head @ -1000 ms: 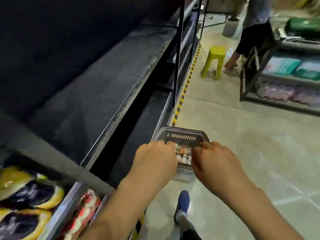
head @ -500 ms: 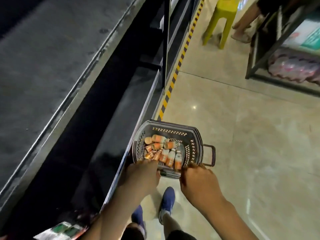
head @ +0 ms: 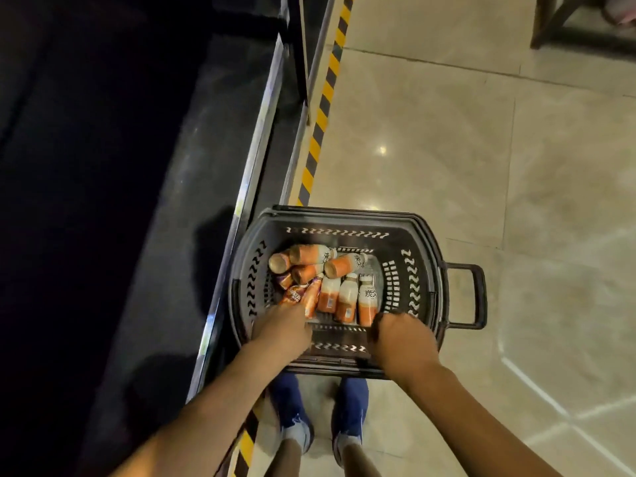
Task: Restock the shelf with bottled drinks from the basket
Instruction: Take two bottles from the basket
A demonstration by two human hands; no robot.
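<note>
A dark plastic basket (head: 426,270) stands on the floor beside the shelf. Several orange-and-white drink bottles (head: 346,299) lie in it, some side by side, others piled at its left. My left hand (head: 285,330) reaches into the basket's near left part, covering the base of a tilted orange bottle (head: 311,297), and appears to grip it. Lower right in the basket, my right hand (head: 402,333) has its fingers bent down beside the rightmost bottle (head: 366,302). Those fingertips are hidden. The dark low shelf (head: 165,242) on the left is bare.
The shelf's metal front edge (head: 249,180) runs diagonally just left of the basket. Yellow-black hazard tape (head: 323,108) lines the tiled floor (head: 499,166). The basket's pull handle (head: 475,297) sticks out to the right. My blue shoes (head: 349,407) stand behind the basket. Another rack's leg (head: 540,25) is top right.
My view has tilted down onto the basket. Both hands have gone from the basket's near rim down among the bottles.
</note>
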